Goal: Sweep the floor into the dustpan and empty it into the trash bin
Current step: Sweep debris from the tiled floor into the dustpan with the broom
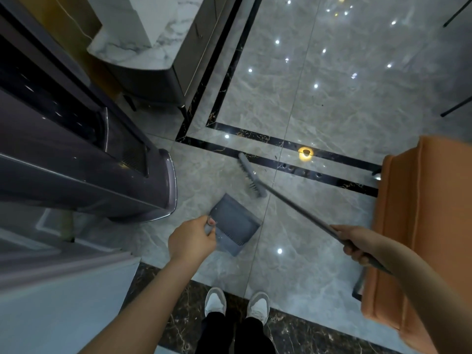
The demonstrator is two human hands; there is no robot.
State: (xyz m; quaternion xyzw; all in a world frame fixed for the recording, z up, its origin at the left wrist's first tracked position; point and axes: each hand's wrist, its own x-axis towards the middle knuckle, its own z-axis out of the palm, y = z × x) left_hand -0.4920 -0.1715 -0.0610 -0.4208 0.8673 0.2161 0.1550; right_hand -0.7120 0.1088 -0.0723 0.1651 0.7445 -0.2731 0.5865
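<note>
A grey dustpan [233,223] sits low over the glossy grey tile floor [332,106] in front of my feet. My left hand [191,240] grips its handle at the near left edge. My right hand [357,242] is closed around the long grey broom handle [301,212]. The broom head [251,176] rests on the floor just beyond the dustpan, across a black inlay strip. A few small dark specks [322,105] lie on the tiles farther out. No trash bin is in view.
A tall dark purple appliance [84,159] stands close on the left. A marble-topped cabinet [143,49] is behind it. An orange upholstered seat [421,226] crowds the right side. Thin black furniture legs [457,107] show at the far right. My white shoes [237,302] stand on dark marble edging.
</note>
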